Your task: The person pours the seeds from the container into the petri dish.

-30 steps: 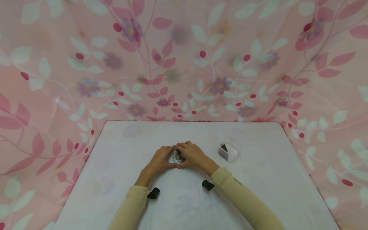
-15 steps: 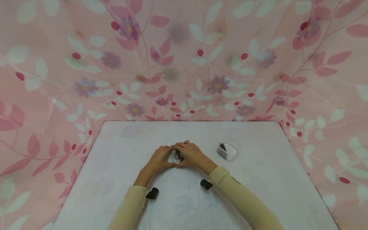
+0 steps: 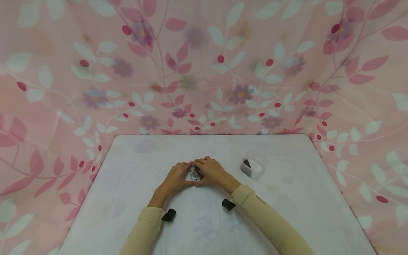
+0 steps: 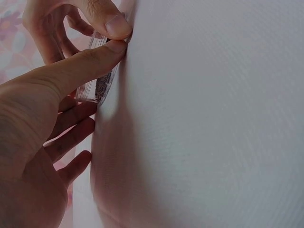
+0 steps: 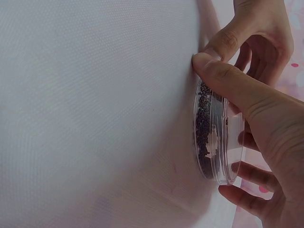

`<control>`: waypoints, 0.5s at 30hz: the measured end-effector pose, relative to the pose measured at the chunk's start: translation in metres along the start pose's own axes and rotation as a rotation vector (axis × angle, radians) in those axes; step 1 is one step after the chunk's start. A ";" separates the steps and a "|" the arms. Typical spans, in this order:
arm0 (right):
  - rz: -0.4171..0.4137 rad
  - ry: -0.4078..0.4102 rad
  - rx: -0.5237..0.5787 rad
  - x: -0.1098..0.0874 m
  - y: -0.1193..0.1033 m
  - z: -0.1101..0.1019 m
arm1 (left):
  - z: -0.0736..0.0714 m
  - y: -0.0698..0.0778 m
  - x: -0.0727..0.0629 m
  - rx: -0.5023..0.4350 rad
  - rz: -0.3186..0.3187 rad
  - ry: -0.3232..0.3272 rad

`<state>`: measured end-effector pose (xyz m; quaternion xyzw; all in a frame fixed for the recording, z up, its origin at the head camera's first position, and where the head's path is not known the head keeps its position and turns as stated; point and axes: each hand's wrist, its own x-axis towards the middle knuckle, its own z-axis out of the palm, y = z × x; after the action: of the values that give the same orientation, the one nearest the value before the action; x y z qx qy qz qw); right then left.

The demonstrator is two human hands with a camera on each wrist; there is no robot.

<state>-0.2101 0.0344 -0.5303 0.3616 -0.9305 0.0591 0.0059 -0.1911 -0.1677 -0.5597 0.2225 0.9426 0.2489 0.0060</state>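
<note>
A clear round petri dish (image 3: 195, 173) with dark grains inside lies on the white-covered table between both hands. From the left, the left hand (image 3: 176, 175) holds its rim, thumb at the near side and fingers at the far side. The right hand (image 3: 214, 172) grips the opposite side and covers part of the dish. In the right wrist view the grains fill the lower part of the dish (image 5: 221, 142), and a pale gap shows among them. Both thumbs meet at its near edge in the left wrist view, where the hands hide much of the dish (image 4: 103, 85).
To the right stands a small clear plastic tub (image 3: 253, 168) with some dark material in one corner. A black device hangs by the left wrist (image 3: 169, 215) and another by the right wrist (image 3: 228, 204). Pink floral cloth (image 3: 204, 71) rises behind the table (image 3: 134, 170).
The head view has shifted a little. Both hands keep their hold around the petri dish, with hardly any visible movement.
</note>
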 end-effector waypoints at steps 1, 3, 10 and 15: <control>-0.002 0.001 0.002 0.000 0.000 0.000 | 0.000 0.000 0.000 0.002 -0.002 -0.001; -0.002 0.001 0.007 -0.001 0.000 0.000 | 0.000 0.001 0.000 0.006 -0.004 -0.004; 0.008 -0.020 0.009 -0.001 0.000 0.000 | 0.000 0.001 -0.001 0.019 -0.014 -0.009; 0.004 -0.009 0.011 -0.002 0.000 -0.001 | 0.002 0.001 0.000 0.019 -0.012 -0.005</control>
<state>-0.2081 0.0359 -0.5291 0.3601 -0.9308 0.0627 -0.0005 -0.1905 -0.1665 -0.5609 0.2177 0.9462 0.2391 0.0078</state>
